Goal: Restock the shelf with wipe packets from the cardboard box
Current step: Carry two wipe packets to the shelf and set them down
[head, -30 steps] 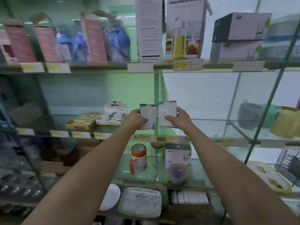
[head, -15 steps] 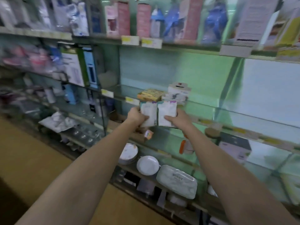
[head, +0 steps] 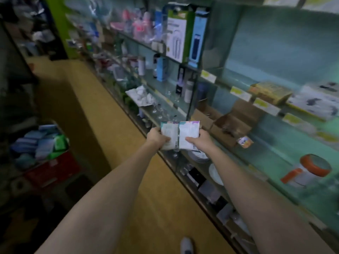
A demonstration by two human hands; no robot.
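Note:
Two white wipe packets are held side by side in front of me, over the aisle edge of the glass shelving (head: 238, 92). My left hand (head: 156, 137) grips the left wipe packet (head: 169, 132). My right hand (head: 199, 142) grips the right wipe packet (head: 189, 132), thumb across its face. At far left, low down, a red-sided box (head: 53, 167) holds several blue, white and green packets (head: 40, 142). Motion blur softens the whole frame.
Glass shelves run along the right with boxed goods (head: 177, 33), yellow price tags (head: 240, 93), flat yellow boxes (head: 271, 91), an open cardboard box (head: 231, 123), plates (head: 200, 156) and an orange-lidded jar (head: 310, 169). The tan floor (head: 102, 110) stretches away left. A shoe (head: 186, 245) shows at the bottom.
My view has swung left and down, away from the shelf front toward the aisle. Both hands have kept hold of the two packets and pulled back from the shelf.

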